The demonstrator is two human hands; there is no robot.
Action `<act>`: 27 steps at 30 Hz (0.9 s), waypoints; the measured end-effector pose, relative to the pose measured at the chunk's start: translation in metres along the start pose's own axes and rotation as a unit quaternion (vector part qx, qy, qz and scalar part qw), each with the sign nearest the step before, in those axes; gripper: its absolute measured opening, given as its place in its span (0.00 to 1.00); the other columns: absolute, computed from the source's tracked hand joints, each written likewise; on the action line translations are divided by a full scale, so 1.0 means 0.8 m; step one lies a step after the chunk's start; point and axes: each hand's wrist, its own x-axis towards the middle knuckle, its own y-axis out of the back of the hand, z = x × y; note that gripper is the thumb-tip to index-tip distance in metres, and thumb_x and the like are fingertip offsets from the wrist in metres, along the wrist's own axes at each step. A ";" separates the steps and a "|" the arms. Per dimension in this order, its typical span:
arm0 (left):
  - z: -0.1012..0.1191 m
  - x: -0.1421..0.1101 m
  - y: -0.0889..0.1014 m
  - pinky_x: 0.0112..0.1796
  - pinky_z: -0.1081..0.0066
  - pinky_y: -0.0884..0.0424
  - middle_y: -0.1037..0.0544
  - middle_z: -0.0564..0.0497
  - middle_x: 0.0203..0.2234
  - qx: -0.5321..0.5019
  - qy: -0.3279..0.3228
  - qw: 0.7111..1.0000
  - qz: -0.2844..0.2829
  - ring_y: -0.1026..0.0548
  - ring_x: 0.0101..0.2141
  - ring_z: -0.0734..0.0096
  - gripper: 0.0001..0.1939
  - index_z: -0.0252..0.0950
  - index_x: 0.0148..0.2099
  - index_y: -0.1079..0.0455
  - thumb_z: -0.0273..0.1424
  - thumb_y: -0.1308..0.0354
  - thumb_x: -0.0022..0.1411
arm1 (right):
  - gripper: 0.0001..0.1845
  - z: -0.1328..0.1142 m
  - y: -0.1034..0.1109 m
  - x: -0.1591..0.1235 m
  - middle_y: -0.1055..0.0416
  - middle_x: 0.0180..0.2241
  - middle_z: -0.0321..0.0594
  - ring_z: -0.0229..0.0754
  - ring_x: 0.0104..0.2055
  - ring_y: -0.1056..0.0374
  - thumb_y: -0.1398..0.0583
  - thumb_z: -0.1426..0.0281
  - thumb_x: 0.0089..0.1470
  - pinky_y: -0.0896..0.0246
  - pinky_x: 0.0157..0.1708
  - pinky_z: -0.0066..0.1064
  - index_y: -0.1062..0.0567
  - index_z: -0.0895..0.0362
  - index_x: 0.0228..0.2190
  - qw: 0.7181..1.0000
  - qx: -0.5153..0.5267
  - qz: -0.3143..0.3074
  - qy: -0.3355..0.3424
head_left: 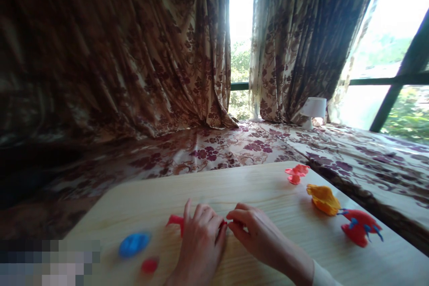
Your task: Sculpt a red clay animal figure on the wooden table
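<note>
Hands (204, 225) pinching a soft-looking red piece (176, 220), forked at one end, slightly blurred

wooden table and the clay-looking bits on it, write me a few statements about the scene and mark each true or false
1. The left hand partly covers a red piece. True.
2. The yellow-orange piece is left of both hands. False: the yellow-orange piece is right of them.
3. The blue piece is left of the left hand. True.
4. The white lamp stands on the table. False: the lamp stands beyond it, on floral cloth.
</note>
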 end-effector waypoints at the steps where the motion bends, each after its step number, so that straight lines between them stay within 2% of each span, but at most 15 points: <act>1: 0.000 0.000 0.000 0.54 0.42 0.54 0.26 0.55 0.26 0.000 0.002 1.000 -0.001 0.30 0.35 0.66 0.08 0.39 0.28 0.31 0.27 0.47 0.58 | 0.11 0.000 0.001 0.000 0.29 0.31 0.37 0.37 0.31 0.33 0.44 0.77 0.50 0.45 0.32 0.23 0.24 0.56 0.34 1.000 0.013 -0.004 -0.003; 4: 0.000 0.000 0.001 0.54 0.43 0.53 0.26 0.55 0.26 0.000 0.009 1.000 -0.003 0.30 0.35 0.66 0.08 0.39 0.27 0.31 0.27 0.46 0.58 | 0.17 0.003 0.001 0.001 0.30 0.32 0.37 0.36 0.31 0.34 0.43 0.82 0.44 0.44 0.31 0.23 0.26 0.56 0.36 1.000 0.027 -0.008 -0.010; 7: 0.001 0.001 0.000 0.54 0.44 0.53 0.26 0.55 0.26 -0.001 0.008 1.000 0.001 0.30 0.35 0.66 0.08 0.39 0.27 0.31 0.27 0.47 0.58 | 0.10 0.006 0.000 0.002 0.30 0.30 0.37 0.35 0.31 0.35 0.45 0.81 0.48 0.45 0.31 0.23 0.26 0.57 0.29 1.000 0.020 0.007 0.008; 9: 0.001 0.001 -0.001 0.54 0.44 0.52 0.26 0.55 0.26 -0.006 0.007 1.000 0.007 0.30 0.35 0.66 0.08 0.39 0.27 0.31 0.28 0.47 0.58 | 0.09 0.008 0.000 0.003 0.31 0.29 0.36 0.35 0.30 0.35 0.45 0.79 0.51 0.46 0.30 0.23 0.26 0.57 0.26 0.999 0.018 0.018 0.020; 12: -0.001 0.000 -0.002 0.53 0.43 0.51 0.26 0.55 0.26 -0.017 0.007 1.000 0.003 0.30 0.36 0.65 0.05 0.40 0.30 0.30 0.29 0.45 0.57 | 0.10 0.008 0.000 0.004 0.32 0.28 0.36 0.34 0.29 0.36 0.45 0.80 0.52 0.47 0.29 0.22 0.26 0.58 0.26 0.999 0.010 0.024 0.021; 16: -0.006 0.000 -0.002 0.52 0.39 0.51 0.25 0.55 0.28 -0.005 -0.025 0.999 -0.038 0.30 0.37 0.63 0.06 0.42 0.34 0.29 0.28 0.47 0.58 | 0.09 0.008 0.001 0.004 0.32 0.27 0.36 0.34 0.29 0.36 0.44 0.79 0.52 0.47 0.29 0.22 0.26 0.58 0.25 0.999 0.005 0.025 0.026; 21: -0.011 -0.001 -0.003 0.52 0.40 0.51 0.25 0.54 0.28 -0.001 -0.027 0.999 -0.029 0.30 0.36 0.64 0.08 0.41 0.32 0.29 0.27 0.49 0.59 | 0.09 0.008 0.003 0.003 0.33 0.26 0.36 0.34 0.27 0.37 0.44 0.79 0.51 0.48 0.28 0.22 0.27 0.58 0.23 0.999 0.000 0.030 0.014; 27: -0.015 -0.002 -0.008 0.51 0.39 0.49 0.25 0.55 0.28 -0.007 -0.045 0.999 -0.019 0.29 0.36 0.64 0.07 0.44 0.36 0.28 0.30 0.47 0.59 | 0.10 0.007 0.003 0.004 0.32 0.26 0.36 0.35 0.28 0.35 0.45 0.78 0.53 0.47 0.28 0.22 0.26 0.58 0.24 0.999 -0.005 0.029 0.017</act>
